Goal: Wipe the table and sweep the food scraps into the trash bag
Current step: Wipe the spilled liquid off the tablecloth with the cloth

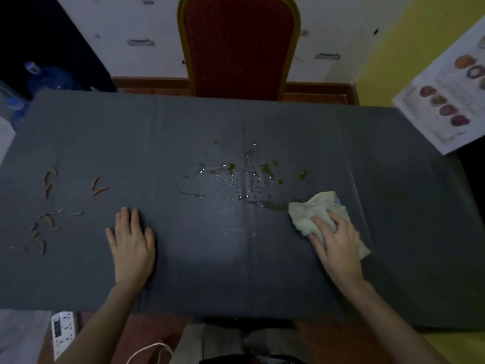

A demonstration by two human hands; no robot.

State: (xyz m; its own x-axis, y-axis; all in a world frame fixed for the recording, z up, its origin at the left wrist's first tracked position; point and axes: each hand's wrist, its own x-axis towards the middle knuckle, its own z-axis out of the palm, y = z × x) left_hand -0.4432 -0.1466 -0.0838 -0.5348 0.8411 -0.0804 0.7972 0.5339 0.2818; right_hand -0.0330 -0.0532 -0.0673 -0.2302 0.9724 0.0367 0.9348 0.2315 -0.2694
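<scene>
Light: dim, one pale patch between the hands.
Chair (240,46): red upholstery, gold frame, far side, beyond both hands.
Wall (118,27): white, patterned, behind chair; yellow beyond right hand.
Water jug (49,77): blue, far beyond left hand.
Poster (451,95): food pictures, far beyond right hand.
Power strip (63,333): white, on floor, nearer than left hand.

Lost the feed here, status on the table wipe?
Right hand pressing cloth beside spill. Left hand flat, empty. Scraps unswept at left. Nothing in the way.
</scene>
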